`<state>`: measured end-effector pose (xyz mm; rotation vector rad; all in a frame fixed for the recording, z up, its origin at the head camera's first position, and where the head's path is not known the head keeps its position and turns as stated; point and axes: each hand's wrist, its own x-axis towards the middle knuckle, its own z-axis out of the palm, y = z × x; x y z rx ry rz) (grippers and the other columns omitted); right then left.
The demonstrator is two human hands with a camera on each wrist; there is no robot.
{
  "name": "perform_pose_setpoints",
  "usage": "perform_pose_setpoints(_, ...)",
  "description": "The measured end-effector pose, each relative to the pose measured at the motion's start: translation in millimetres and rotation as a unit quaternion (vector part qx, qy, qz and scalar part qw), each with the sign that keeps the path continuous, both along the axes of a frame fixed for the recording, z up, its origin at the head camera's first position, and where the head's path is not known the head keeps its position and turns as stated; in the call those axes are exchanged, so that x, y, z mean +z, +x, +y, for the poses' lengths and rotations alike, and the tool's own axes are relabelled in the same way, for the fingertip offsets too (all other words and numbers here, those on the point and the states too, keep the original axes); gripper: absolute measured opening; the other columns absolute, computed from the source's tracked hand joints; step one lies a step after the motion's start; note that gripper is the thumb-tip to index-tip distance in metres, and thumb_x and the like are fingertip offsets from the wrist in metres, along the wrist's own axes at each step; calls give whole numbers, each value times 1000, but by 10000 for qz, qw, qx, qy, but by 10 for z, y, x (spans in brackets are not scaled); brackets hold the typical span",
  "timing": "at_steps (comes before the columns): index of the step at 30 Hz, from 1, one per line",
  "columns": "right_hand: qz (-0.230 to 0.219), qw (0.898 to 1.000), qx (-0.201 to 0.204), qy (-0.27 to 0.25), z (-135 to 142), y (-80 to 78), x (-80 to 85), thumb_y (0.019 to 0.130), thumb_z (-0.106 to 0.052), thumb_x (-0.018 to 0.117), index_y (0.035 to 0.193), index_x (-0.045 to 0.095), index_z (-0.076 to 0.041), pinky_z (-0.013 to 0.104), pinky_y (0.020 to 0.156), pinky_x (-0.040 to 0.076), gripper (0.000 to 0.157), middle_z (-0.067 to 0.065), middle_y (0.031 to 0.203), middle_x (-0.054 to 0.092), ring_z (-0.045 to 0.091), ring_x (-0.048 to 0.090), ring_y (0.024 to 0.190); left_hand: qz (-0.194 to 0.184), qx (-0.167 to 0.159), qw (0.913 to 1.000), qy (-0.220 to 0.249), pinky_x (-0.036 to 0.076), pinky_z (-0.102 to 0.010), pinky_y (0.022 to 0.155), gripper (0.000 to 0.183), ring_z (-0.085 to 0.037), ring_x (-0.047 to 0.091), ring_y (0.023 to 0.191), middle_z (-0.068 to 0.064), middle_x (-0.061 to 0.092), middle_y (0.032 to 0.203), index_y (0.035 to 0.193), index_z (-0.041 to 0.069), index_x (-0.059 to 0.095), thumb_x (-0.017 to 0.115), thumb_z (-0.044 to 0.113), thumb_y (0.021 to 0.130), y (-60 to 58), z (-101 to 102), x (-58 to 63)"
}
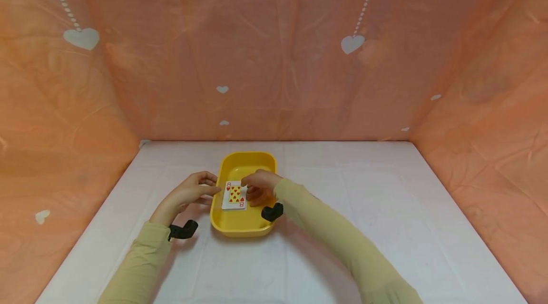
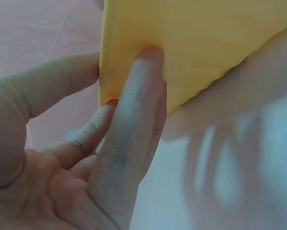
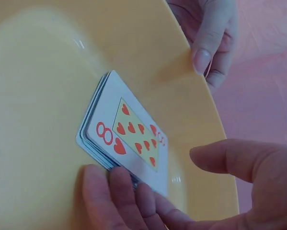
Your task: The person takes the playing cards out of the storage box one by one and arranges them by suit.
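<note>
A stack of playing cards lies face up inside a yellow plastic tray, with the eight of hearts on top. My left hand grips the tray's left side: the thumb is at the rim and the fingers lie along the outer wall. Inside the tray is my right hand, at the right side of the stack. In the right wrist view its fingertips touch the edge of the cards, while the thumb stands apart from them.
The tray stands on a table with a white cover. Peach-coloured sheeting printed with white hearts encloses the back and both sides. Each wrist wears a black camera mount.
</note>
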<state>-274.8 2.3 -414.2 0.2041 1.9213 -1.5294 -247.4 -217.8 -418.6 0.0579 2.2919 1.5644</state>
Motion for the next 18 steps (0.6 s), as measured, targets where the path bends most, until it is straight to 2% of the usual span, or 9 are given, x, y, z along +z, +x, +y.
perform_pose_setpoints(5, 62, 10000, 54, -40, -15, -15, -70, 86, -11, 67, 93, 53, 4, 41, 74, 54, 21, 15, 79, 57, 23, 59, 67, -34, -23, 10000, -26, 55, -37, 72, 43, -21, 62, 82, -18, 53, 107, 122, -8, 46, 67, 12, 90, 6, 6, 3)
perform_pose_setpoints(9, 156, 9997, 94, 162, -40, -19, -110, 83, -7, 69, 86, 60, 6, 37, 71, 55, 16, 13, 70, 60, 20, 58, 59, 1, -40, 10000, -10, 55, -37, 72, 42, -21, 62, 82, -18, 53, 107, 121, -7, 47, 67, 13, 90, 16, 8, 7)
perform_pose_setpoints(13, 233, 9989, 160, 381, -67, -26, -132, 83, -6, 70, 82, 65, 4, 34, 67, 55, 11, 11, 68, 61, 17, 59, 57, 28, -67, 10000, 40, 55, -37, 71, 41, -23, 63, 83, -18, 52, 108, 120, -8, 46, 66, 12, 91, 21, 5, 9)
perform_pose_setpoints(18, 265, 9986, 248, 391, -80, -45, -144, 84, -7, 71, 82, 66, 2, 33, 66, 55, 10, 11, 69, 62, 17, 59, 58, -4, -84, 9999, 100, 55, -37, 71, 41, -25, 65, 82, -19, 52, 109, 122, -9, 44, 64, 10, 91, 21, 2, 3)
